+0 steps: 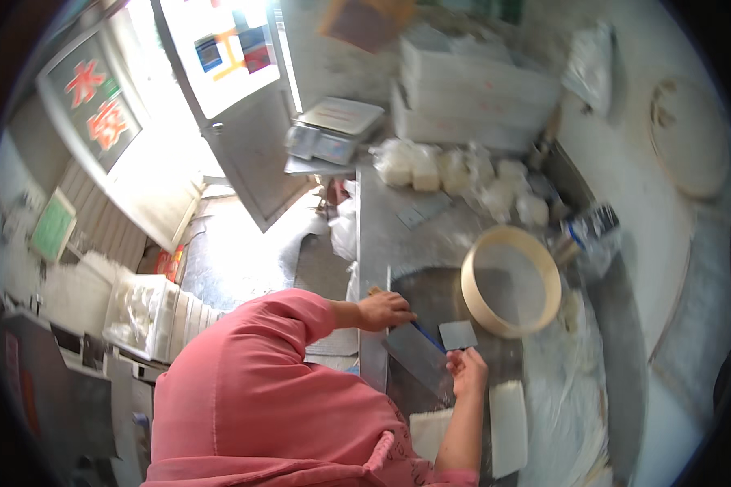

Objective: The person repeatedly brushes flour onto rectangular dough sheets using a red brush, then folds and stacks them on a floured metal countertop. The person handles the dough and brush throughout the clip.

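Observation:
My left hand (386, 310) is closed round the handle of a wide knife, whose tan end peeks out behind the fingers. The grey knife blade (418, 357), with a blue strip along its upper edge, slants down over the dark work surface toward my right hand. My right hand (467, 373) has its fingers curled at the lower edge of a small square metal scraper (458, 334), close to the blade's far end. Below lie two pale flat slabs, one (508, 428) right of my right forearm and another (430, 432) partly hidden by my arm and clothing.
A round wooden-rimmed sieve (469, 296) stands just beyond the scraper. Clear plastic sheeting (556, 390) covers the right side. Several bagged white blocks (425, 172), white foam boxes (479, 97) and a scale (333, 134) are at the back. An open door (248, 146) is at left.

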### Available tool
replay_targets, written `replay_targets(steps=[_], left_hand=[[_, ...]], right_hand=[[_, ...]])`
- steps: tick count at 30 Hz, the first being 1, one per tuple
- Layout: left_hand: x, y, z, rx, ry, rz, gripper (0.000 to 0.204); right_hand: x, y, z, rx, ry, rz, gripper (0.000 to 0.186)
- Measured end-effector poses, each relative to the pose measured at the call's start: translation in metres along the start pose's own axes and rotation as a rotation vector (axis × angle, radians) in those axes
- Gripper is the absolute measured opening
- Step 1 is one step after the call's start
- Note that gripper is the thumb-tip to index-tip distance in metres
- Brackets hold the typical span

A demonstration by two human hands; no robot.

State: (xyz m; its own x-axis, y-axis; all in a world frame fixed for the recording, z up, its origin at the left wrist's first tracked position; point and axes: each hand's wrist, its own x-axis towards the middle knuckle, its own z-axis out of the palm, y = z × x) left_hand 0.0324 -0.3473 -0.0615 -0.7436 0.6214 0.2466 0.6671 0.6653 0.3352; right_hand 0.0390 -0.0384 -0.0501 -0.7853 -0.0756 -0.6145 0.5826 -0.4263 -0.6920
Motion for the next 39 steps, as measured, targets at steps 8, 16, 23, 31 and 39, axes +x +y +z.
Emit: replay_targets(steps=[8,16,23,31,39], left_hand=[[0.089,0.032,0.033,0.024,0.202,-0.294,0.02],[0.156,0.185,0.098,-0.238,-0.228,-0.153,0.031],[0.185,0.235,0.121,-0.187,-0.19,-0.362,0.03],[0.201,0.243,0.126,-0.181,-0.077,-0.413,0.028],[0.211,0.25,0.127,-0.315,-0.052,-0.511,0.025]], right_hand=[[-0.033,0.012,-0.176,-0.877,0.602,-0.983,0.028],[-0.169,0.027,-0.185,-1.944,0.982,-0.801,0.061],[-0.169,0.035,-0.195,-1.851,0.915,-0.788,0.066],[-0.163,0.041,-0.209,-1.8,0.872,-0.912,0.065],[-0.16,0.035,-0.203,-1.741,0.95,-0.925,0.065]])
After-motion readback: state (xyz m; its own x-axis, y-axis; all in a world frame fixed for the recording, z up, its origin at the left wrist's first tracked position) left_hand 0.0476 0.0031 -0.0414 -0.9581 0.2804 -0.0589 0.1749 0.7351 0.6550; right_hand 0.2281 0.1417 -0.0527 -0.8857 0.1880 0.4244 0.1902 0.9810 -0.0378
